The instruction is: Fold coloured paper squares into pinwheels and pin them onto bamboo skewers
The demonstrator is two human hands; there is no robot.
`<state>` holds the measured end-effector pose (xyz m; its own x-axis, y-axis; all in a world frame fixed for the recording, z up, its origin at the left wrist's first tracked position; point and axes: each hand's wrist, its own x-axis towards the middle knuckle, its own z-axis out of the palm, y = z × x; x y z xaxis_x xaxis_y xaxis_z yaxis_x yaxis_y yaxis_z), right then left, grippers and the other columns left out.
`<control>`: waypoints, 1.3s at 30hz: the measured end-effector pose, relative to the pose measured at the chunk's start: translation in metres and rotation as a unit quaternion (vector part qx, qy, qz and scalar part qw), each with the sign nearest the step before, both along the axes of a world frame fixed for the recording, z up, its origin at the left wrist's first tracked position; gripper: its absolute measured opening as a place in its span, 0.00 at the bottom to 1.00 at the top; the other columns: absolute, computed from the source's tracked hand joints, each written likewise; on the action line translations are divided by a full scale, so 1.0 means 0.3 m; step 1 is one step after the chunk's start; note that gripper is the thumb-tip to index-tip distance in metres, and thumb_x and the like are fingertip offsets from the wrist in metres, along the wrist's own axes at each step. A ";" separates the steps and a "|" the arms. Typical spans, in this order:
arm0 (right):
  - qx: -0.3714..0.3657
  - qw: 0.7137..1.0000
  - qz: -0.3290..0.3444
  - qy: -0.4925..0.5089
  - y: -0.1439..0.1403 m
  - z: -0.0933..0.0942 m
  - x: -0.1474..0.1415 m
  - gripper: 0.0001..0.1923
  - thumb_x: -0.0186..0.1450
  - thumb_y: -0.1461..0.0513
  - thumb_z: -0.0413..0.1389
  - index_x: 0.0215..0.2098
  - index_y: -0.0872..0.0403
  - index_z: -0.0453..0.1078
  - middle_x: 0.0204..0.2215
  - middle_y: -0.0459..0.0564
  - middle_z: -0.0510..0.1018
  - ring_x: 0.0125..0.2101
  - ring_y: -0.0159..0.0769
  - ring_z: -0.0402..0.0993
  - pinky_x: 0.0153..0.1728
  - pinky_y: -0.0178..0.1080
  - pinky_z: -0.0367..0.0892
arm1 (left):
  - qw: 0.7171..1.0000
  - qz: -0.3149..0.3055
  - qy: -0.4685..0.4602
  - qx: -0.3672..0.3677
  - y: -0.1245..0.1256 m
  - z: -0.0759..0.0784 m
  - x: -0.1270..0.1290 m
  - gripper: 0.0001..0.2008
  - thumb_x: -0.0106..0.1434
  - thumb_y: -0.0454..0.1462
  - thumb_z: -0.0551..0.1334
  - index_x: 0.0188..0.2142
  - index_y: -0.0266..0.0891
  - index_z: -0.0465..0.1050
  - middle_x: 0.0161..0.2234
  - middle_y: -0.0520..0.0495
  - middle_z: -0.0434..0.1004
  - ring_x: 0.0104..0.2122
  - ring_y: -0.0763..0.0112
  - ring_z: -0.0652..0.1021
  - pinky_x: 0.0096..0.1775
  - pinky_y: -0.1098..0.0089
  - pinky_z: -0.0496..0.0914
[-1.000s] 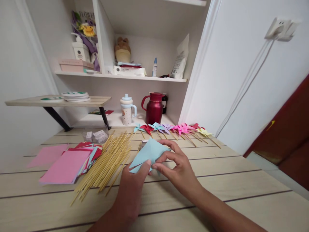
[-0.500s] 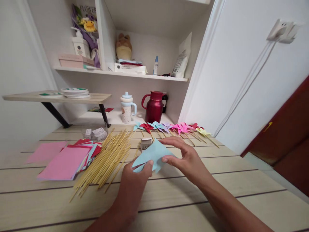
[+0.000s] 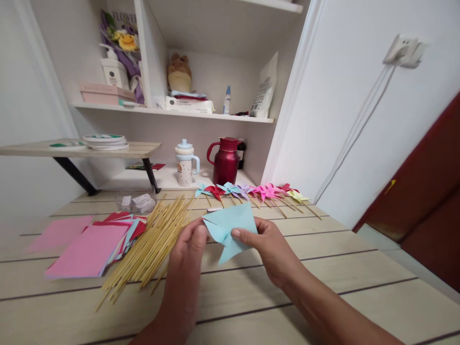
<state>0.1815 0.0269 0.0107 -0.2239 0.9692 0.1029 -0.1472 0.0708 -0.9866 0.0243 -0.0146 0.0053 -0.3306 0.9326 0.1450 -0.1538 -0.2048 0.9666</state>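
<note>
A light blue paper piece (image 3: 230,225), partly folded into pinwheel flaps, is held up above the wooden table (image 3: 323,268). My left hand (image 3: 189,254) pinches its left edge with thumb and fingers. My right hand (image 3: 268,244) grips its right side, thumb pressed on the front. A pile of thin bamboo sticks (image 3: 154,242) lies just left of my hands. Behind the paper, a row of finished paper pinwheels (image 3: 251,191) in blue, red, purple, pink and yellow lies along the table's back.
A stack of pink, red and blue paper sheets (image 3: 91,242) lies at the left. A small clear packet (image 3: 138,202) sits behind it. A red jug (image 3: 225,160) and a lidded cup (image 3: 185,163) stand at the back under shelves. A white wall runs along the right.
Both hands have raised the blue paper and turned it more upright toward me. My right hand moved from on top of the paper to gripping its right side.
</note>
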 end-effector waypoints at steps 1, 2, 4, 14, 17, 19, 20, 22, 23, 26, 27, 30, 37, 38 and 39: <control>-0.017 0.999 -0.003 0.029 0.003 -0.008 -0.008 0.16 0.52 0.55 0.69 0.34 0.57 0.79 0.29 0.49 0.81 0.29 0.35 0.71 0.34 0.37 0.64 | 1.000 0.021 -0.019 -0.001 0.009 0.000 -0.004 0.19 0.60 0.51 0.60 0.43 0.41 0.75 0.43 0.45 0.78 0.45 0.61 0.76 0.49 0.63 0.68; -0.031 0.998 -0.006 0.053 0.005 -0.015 -0.016 0.17 0.51 0.55 0.69 0.34 0.57 0.79 0.29 0.50 0.81 0.29 0.35 0.72 0.35 0.37 0.64 | 0.999 0.043 -0.032 -0.006 0.020 -0.003 -0.006 0.22 0.59 0.53 0.60 0.45 0.41 0.74 0.46 0.44 0.78 0.48 0.59 0.75 0.51 0.61 0.66; -0.051 0.995 -0.011 0.085 0.010 -0.025 -0.026 0.18 0.50 0.55 0.70 0.35 0.58 0.79 0.29 0.51 0.82 0.28 0.36 0.72 0.34 0.37 0.64 | 0.997 0.063 -0.037 -0.005 0.043 -0.020 -0.004 0.25 0.56 0.53 0.64 0.47 0.40 0.74 0.48 0.42 0.77 0.51 0.57 0.74 0.52 0.59 0.65; -0.047 0.995 0.016 0.091 -0.004 -0.025 -0.034 0.16 0.50 0.57 0.70 0.33 0.59 0.78 0.28 0.50 0.81 0.28 0.34 0.72 0.33 0.36 0.65 | 0.989 -0.132 -0.027 -0.055 0.013 -0.045 0.019 0.18 0.51 0.43 0.70 0.39 0.37 0.78 0.38 0.43 0.82 0.41 0.58 0.79 0.47 0.62 0.70; -0.063 0.993 0.035 0.090 -0.012 -0.027 -0.037 0.17 0.49 0.56 0.71 0.33 0.58 0.78 0.28 0.50 0.82 0.27 0.34 0.73 0.33 0.37 0.66 | 0.990 -0.124 -0.013 -0.062 -0.001 -0.024 0.013 0.14 0.54 0.45 0.68 0.34 0.37 0.79 0.34 0.46 0.82 0.36 0.62 0.78 0.42 0.65 0.71; -0.064 0.993 0.048 0.090 -0.014 -0.029 -0.038 0.19 0.49 0.55 0.71 0.34 0.58 0.78 0.29 0.51 0.82 0.29 0.36 0.74 0.35 0.37 0.67 | 0.992 -0.113 -0.009 -0.058 0.000 -0.022 0.010 0.13 0.55 0.45 0.67 0.32 0.37 0.78 0.32 0.47 0.81 0.35 0.63 0.78 0.40 0.67 0.70; -0.063 0.992 0.055 0.090 -0.015 -0.030 -0.038 0.20 0.49 0.54 0.71 0.35 0.58 0.78 0.29 0.51 0.82 0.29 0.36 0.74 0.35 0.37 0.67 | 0.992 -0.109 -0.008 -0.057 0.002 -0.023 0.009 0.13 0.55 0.45 0.67 0.32 0.37 0.78 0.32 0.48 0.81 0.34 0.64 0.77 0.40 0.67 0.70; -0.063 0.992 0.065 0.092 -0.014 -0.030 -0.038 0.20 0.51 0.53 0.70 0.36 0.58 0.78 0.29 0.51 0.82 0.29 0.35 0.74 0.35 0.37 0.67 | 0.993 -0.103 -0.007 -0.058 0.005 -0.023 0.008 0.13 0.55 0.46 0.67 0.30 0.37 0.77 0.29 0.49 0.80 0.32 0.66 0.76 0.39 0.68 0.70; -0.063 0.991 0.068 0.093 -0.014 -0.029 -0.038 0.20 0.53 0.53 0.69 0.37 0.58 0.78 0.29 0.51 0.82 0.28 0.34 0.74 0.34 0.37 0.67 | 0.993 -0.100 -0.005 -0.060 0.004 -0.021 0.008 0.13 0.55 0.46 0.67 0.28 0.37 0.77 0.28 0.50 0.79 0.31 0.67 0.76 0.37 0.69 0.70; -0.060 0.992 0.057 0.093 -0.014 -0.024 -0.037 0.20 0.55 0.50 0.66 0.39 0.56 0.78 0.31 0.51 0.82 0.28 0.34 0.73 0.33 0.36 0.67 | 0.994 -0.086 -0.003 -0.072 0.000 -0.011 0.011 0.14 0.54 0.47 0.67 0.24 0.37 0.76 0.23 0.51 0.75 0.26 0.69 0.73 0.31 0.71 0.68; -0.057 0.993 0.049 0.091 -0.014 -0.022 -0.037 0.21 0.55 0.50 0.66 0.39 0.56 0.77 0.32 0.51 0.82 0.29 0.35 0.74 0.33 0.36 0.68 | 0.994 -0.080 -0.004 -0.076 -0.002 -0.009 0.011 0.14 0.53 0.47 0.68 0.23 0.37 0.76 0.22 0.51 0.74 0.25 0.70 0.72 0.30 0.72 0.67; -0.050 0.995 0.034 0.080 -0.015 -0.020 -0.035 0.22 0.54 0.49 0.67 0.40 0.55 0.77 0.32 0.51 0.82 0.30 0.36 0.74 0.33 0.37 0.68 | 0.994 -0.074 0.003 -0.080 -0.004 -0.008 0.013 0.15 0.52 0.48 0.68 0.24 0.37 0.77 0.23 0.50 0.75 0.24 0.70 0.71 0.29 0.72 0.66; -0.046 0.997 0.031 0.055 -0.008 -0.042 -0.036 0.20 0.56 0.47 0.64 0.32 0.56 0.76 0.24 0.47 0.77 0.23 0.30 0.68 0.27 0.34 0.64 | 0.992 -0.076 0.035 -0.089 0.005 -0.033 0.009 0.16 0.52 0.48 0.68 0.24 0.37 0.76 0.23 0.50 0.73 0.25 0.71 0.70 0.29 0.72 0.65; -0.045 0.997 0.031 0.054 -0.007 -0.044 -0.037 0.20 0.56 0.47 0.64 0.31 0.56 0.75 0.24 0.47 0.77 0.23 0.30 0.67 0.26 0.34 0.63 | 0.992 -0.076 0.038 -0.089 0.006 -0.036 0.009 0.16 0.52 0.48 0.68 0.24 0.37 0.76 0.23 0.51 0.73 0.25 0.72 0.69 0.29 0.73 0.65; -0.044 0.997 0.033 0.053 -0.006 -0.045 -0.037 0.20 0.56 0.47 0.64 0.31 0.56 0.75 0.24 0.47 0.77 0.22 0.30 0.67 0.26 0.34 0.63 | 0.992 -0.075 0.041 -0.088 0.006 -0.038 0.008 0.16 0.53 0.48 0.68 0.24 0.37 0.75 0.23 0.51 0.72 0.24 0.72 0.69 0.29 0.73 0.64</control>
<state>0.1704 0.0251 -0.0029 -0.2794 0.9591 0.0445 -0.2530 -0.0289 -0.9670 0.0267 -0.0127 -0.0061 -0.1792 0.9838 -0.0040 -0.0888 -0.0122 0.9960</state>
